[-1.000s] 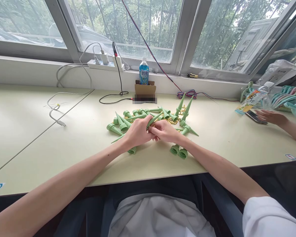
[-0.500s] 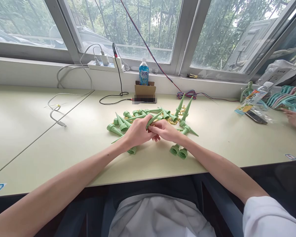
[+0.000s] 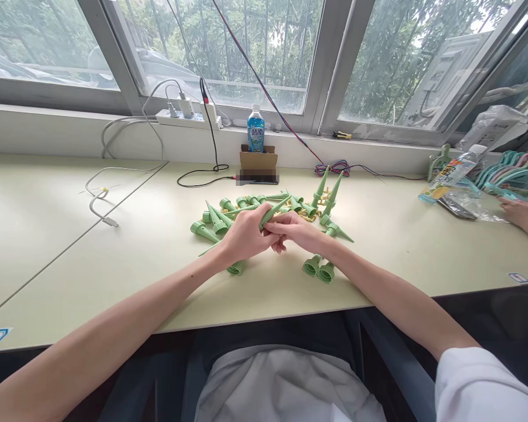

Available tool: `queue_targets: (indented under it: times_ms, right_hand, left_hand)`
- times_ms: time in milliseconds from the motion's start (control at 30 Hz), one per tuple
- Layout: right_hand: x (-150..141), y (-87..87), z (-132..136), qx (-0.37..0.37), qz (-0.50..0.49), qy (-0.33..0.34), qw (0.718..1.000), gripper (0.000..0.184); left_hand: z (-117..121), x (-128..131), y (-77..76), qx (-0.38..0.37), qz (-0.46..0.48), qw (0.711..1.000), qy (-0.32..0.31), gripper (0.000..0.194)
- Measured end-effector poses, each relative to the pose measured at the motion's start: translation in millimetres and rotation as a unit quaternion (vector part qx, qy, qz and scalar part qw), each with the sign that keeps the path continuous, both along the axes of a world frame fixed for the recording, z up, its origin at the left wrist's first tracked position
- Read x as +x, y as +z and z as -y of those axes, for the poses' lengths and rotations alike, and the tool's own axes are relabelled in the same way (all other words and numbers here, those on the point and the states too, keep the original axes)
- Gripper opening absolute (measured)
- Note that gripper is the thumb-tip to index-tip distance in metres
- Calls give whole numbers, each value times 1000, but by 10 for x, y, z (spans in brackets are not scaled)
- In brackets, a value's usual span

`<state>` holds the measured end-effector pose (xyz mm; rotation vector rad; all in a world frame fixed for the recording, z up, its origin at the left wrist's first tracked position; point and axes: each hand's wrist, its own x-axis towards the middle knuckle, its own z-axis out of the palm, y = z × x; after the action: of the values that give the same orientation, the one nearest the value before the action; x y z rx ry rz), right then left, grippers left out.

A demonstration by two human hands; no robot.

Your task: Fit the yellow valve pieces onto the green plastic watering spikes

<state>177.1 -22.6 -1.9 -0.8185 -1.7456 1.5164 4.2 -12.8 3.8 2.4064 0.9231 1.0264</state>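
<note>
My left hand [image 3: 247,235] is closed around a green plastic watering spike [image 3: 273,212], its pointed tip slanting up to the right. Against the lower end of that spike, my right hand [image 3: 297,230] has its fingers pinched together; what lies between them is hidden. More green watering spikes [image 3: 217,218] lie in a loose row behind and to the left of my hands. Two spikes [image 3: 326,193] stand upright at the right, points up. Nearer the front edge, threaded caps [image 3: 319,268] face me. Small yellow plastic pieces [image 3: 307,218] are scattered among the spikes.
At the back stand a blue bottle [image 3: 256,132] and a small cardboard box [image 3: 258,159]. Cables [image 3: 97,202] lie on the left of the table. To the right are a tilted clear bottle [image 3: 452,173], a phone [image 3: 456,208], hangers [image 3: 513,173] and another person's hand [image 3: 523,214].
My hands keep nearly the same place and grip on the spike. The other person's hand at the far right has moved slightly left, with plastic film shifting near it.
</note>
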Motion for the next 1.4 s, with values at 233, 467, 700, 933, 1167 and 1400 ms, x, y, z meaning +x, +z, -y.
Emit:
queue_targets:
  times_ms: [233,467,700,933,1167,1400]
  right_hand:
    - [16,-35,-37,-43,-30,21,998,37]
    - [-3,-31,-12,-29,-25,0,999,35]
    - [-23,6,13,-33,-10,-10,999,36]
    - [-30,19,18,-20,17,-17,1000,38]
    - [-48,66,55,14,63,-26,998,36]
    - [-43,64,58,52,92,-20,994,34]
  left_hand:
    - [1,5,-1,3,2,1000,0,25]
    - [-5,8,-5,10,-5,1000,5,28]
    - [1,4,-6,-13,-9,1000,-2,25]
    - [-7,-7,-6,-12,-25,1000,5,23]
    - [5,0,-4,0,-11,1000,2,23]
    - [2,0,0,-5,-17,1000,-1,22]
